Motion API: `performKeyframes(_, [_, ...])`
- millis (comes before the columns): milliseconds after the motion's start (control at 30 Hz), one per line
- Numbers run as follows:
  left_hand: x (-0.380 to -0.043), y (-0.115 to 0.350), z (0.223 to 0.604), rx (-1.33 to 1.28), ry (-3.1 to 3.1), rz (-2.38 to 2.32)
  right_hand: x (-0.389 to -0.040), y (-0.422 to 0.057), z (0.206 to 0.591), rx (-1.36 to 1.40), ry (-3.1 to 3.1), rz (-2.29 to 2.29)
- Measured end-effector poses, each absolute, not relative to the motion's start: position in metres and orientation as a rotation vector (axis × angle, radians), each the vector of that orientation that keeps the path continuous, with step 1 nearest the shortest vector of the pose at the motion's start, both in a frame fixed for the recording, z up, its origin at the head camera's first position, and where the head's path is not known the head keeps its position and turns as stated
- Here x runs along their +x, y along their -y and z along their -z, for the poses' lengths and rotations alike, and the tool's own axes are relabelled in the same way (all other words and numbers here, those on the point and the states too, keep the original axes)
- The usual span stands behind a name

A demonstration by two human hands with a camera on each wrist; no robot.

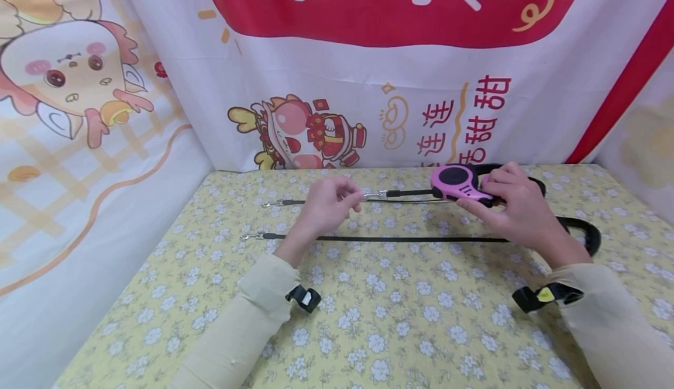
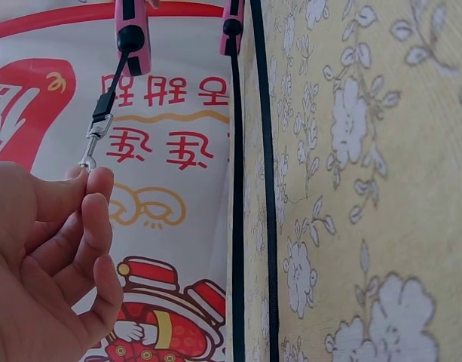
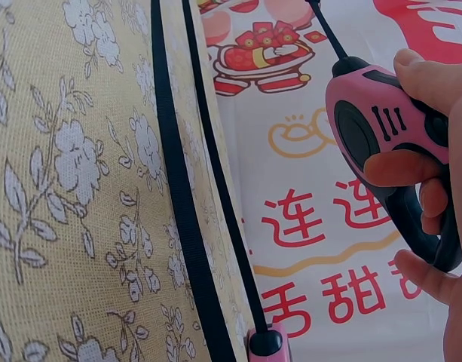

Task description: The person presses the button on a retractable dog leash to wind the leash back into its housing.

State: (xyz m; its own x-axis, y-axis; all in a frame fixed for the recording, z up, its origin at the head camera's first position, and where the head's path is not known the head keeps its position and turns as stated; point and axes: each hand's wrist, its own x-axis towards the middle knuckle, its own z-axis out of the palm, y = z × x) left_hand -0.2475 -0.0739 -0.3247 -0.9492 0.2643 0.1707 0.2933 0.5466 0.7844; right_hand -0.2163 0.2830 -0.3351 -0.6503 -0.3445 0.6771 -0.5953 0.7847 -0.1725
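- Left hand (image 1: 327, 203) pinches the metal clip (image 1: 374, 195).
- Right hand (image 1: 515, 206) grips the pink leash casing (image 1: 454, 181), raised over the tabletop's (image 1: 368, 319) far right.
- Between them, the short strap (image 1: 412, 192) is best kept straight and untwisted, clear of the black straps (image 1: 400, 238) lying below.

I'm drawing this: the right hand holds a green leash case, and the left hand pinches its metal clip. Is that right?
Not green: the head view shows a pink and black leash case. The right hand holds it; the left hand pinches its metal clip.
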Motion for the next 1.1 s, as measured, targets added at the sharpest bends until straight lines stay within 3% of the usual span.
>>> performKeyframes(1100, [-0.2447,0.0701,0.3269,-0.524,2.757,1.381,-0.2177,-0.2787,0.3367,0.745,2.289,-0.538])
